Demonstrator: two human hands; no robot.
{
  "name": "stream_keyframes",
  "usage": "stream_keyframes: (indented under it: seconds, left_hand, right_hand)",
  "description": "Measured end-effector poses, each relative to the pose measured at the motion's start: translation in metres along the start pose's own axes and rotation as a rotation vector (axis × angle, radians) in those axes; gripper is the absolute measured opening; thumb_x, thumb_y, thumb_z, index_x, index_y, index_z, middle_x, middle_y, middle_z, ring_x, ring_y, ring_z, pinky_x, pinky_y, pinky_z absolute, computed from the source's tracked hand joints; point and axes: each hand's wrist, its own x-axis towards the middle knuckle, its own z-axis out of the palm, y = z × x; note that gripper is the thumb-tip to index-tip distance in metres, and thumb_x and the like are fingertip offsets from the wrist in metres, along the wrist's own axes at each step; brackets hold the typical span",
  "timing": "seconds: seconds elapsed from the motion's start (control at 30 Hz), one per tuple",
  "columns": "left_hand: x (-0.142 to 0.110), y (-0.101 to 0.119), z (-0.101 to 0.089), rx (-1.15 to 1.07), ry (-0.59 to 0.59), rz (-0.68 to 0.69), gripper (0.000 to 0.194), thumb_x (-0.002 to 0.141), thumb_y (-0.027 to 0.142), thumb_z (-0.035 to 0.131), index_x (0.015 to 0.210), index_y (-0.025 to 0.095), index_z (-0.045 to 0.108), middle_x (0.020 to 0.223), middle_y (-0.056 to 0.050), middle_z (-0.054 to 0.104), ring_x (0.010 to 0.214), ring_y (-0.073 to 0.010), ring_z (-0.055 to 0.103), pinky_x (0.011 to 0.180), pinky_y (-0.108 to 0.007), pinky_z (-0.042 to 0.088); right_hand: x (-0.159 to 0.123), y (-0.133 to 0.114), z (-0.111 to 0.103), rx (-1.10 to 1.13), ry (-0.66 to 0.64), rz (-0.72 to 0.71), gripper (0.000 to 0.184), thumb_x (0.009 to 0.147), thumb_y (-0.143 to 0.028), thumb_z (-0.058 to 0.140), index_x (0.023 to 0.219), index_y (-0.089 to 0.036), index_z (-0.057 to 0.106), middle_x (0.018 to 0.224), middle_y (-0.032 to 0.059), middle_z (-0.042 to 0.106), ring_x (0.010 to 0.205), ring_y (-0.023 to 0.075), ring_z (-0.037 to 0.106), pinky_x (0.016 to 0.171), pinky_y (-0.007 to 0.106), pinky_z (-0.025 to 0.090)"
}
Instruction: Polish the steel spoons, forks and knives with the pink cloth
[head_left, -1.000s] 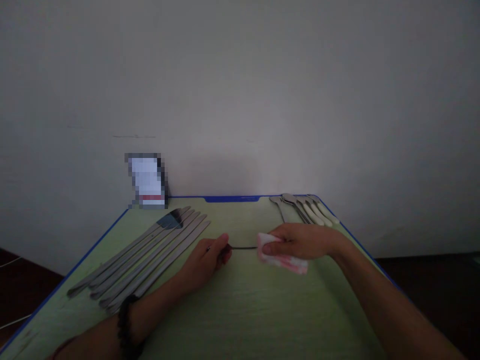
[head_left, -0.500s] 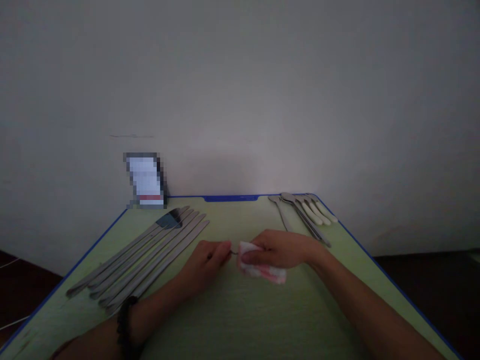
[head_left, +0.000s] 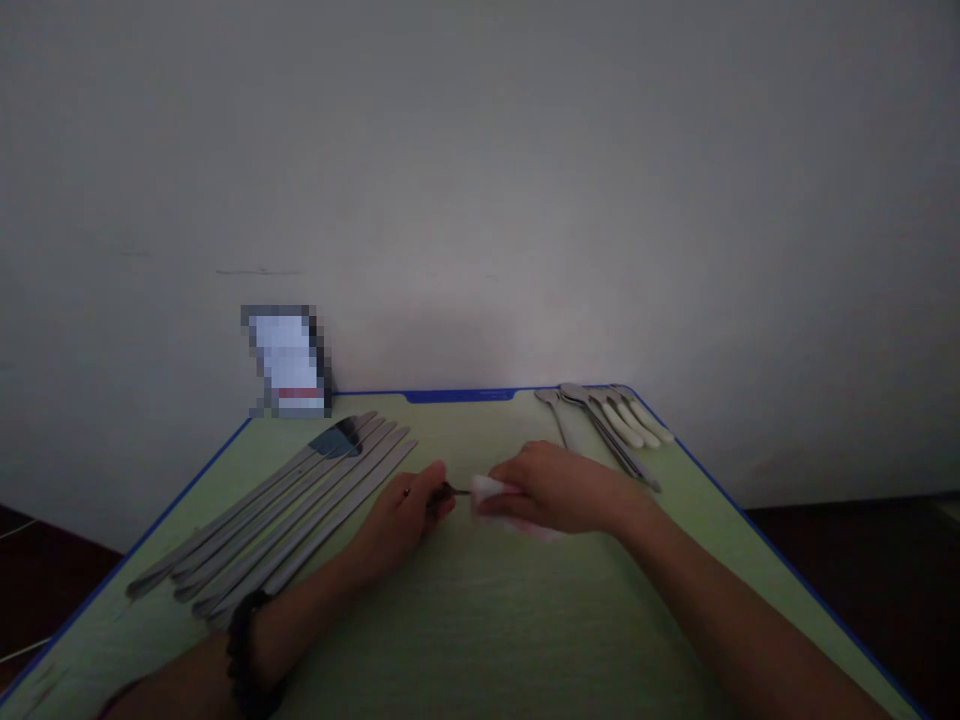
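Note:
Above the middle of the table, my left hand (head_left: 405, 515) is closed around one end of a small metal piece of cutlery (head_left: 460, 491). Only its thin neck and part of a wider dark end show, so I cannot tell whether it is a spoon or a fork. My right hand (head_left: 551, 487) pinches a white and pink cloth (head_left: 487, 488) that is folded over the other end of the cutlery. A single spoon-like utensil (head_left: 555, 405) lies just beyond my right hand, partly covered by it.
Several long metal utensils (head_left: 300, 515) lie slanted at the left. At the back right are stacked metal spoons (head_left: 600, 425) and several white-handled utensils (head_left: 622, 425). A phone with a blurred screen (head_left: 289, 355) leans on the wall behind the blue-edged table (head_left: 480, 620).
My right hand and the cloth have shifted slightly up and left. The left hand has turned a little and moved left, and more of the cutlery's dark end now shows between its fingers.

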Motion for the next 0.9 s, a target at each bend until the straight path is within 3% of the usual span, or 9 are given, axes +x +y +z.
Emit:
stream_keyframes:
  seconds: [0.13, 0.23, 0.37, 0.5, 0.77, 0.9]
  left_hand:
    - [-0.001, 0.001, -0.002, 0.089, -0.031, 0.078, 0.052, 0.081, 0.057, 0.033, 0.049, 0.018, 0.046, 0.045, 0.004, 0.038, 0.045, -0.0107, 0.034, 0.046, -0.024, 0.024]
    - [-0.001, 0.004, -0.002, 0.056, -0.012, 0.017, 0.053, 0.08, 0.06, 0.032, 0.05, 0.018, 0.046, 0.042, 0.005, 0.035, 0.042, -0.01, 0.032, 0.044, -0.024, 0.023]
    - [0.003, 0.004, -0.001, -0.139, 0.031, -0.116, 0.051, 0.076, 0.061, 0.035, 0.053, 0.018, 0.047, 0.043, 0.004, 0.039, 0.038, -0.0087, 0.032, 0.041, -0.022, 0.022]
    - [0.006, -0.001, -0.001, -0.311, 0.098, -0.154, 0.045, 0.072, 0.058, 0.043, 0.055, 0.017, 0.048, 0.049, 0.003, 0.046, 0.037, -0.0066, 0.031, 0.038, -0.021, 0.02]
    - [0.007, -0.003, -0.003, -0.278, 0.09, -0.13, 0.044, 0.072, 0.057, 0.044, 0.054, 0.017, 0.046, 0.048, 0.003, 0.046, 0.037, -0.0073, 0.032, 0.039, -0.021, 0.022]
    - [0.005, -0.003, -0.004, -0.173, 0.002, -0.072, 0.047, 0.076, 0.058, 0.041, 0.053, 0.017, 0.046, 0.045, 0.005, 0.039, 0.038, -0.0083, 0.032, 0.041, -0.022, 0.022]
  right_hand:
    - [0.012, -0.006, 0.009, -0.049, 0.032, -0.017, 0.039, 0.089, -0.042, 0.043, 0.077, -0.014, 0.066, 0.064, 0.0064, 0.061, 0.055, 0.0133, 0.047, 0.052, 0.025, 0.024]
    - [0.006, 0.009, 0.005, 0.045, 0.036, -0.032, 0.037, 0.089, -0.041, 0.044, 0.076, -0.013, 0.065, 0.059, 0.0029, 0.057, 0.052, 0.011, 0.044, 0.051, 0.024, 0.024]
    - [-0.013, 0.038, -0.007, 0.21, 0.03, 0.015, 0.04, 0.087, -0.046, 0.044, 0.072, -0.013, 0.063, 0.055, -0.0004, 0.052, 0.049, 0.01, 0.042, 0.049, 0.023, 0.027]
    - [-0.026, 0.052, -0.015, 0.27, 0.048, 0.064, 0.04, 0.086, -0.046, 0.044, 0.073, -0.014, 0.064, 0.057, -0.0001, 0.053, 0.051, 0.011, 0.045, 0.05, 0.023, 0.029]
    - [-0.014, 0.022, -0.012, 0.146, -0.036, 0.032, 0.037, 0.087, -0.042, 0.048, 0.078, -0.013, 0.067, 0.057, 0.0005, 0.055, 0.052, 0.0103, 0.044, 0.051, 0.023, 0.026]
    - [-0.004, 0.006, -0.006, 0.067, 0.007, 0.016, 0.026, 0.087, -0.031, 0.049, 0.081, -0.014, 0.067, 0.061, 0.0019, 0.057, 0.056, 0.0115, 0.046, 0.053, 0.023, 0.025]
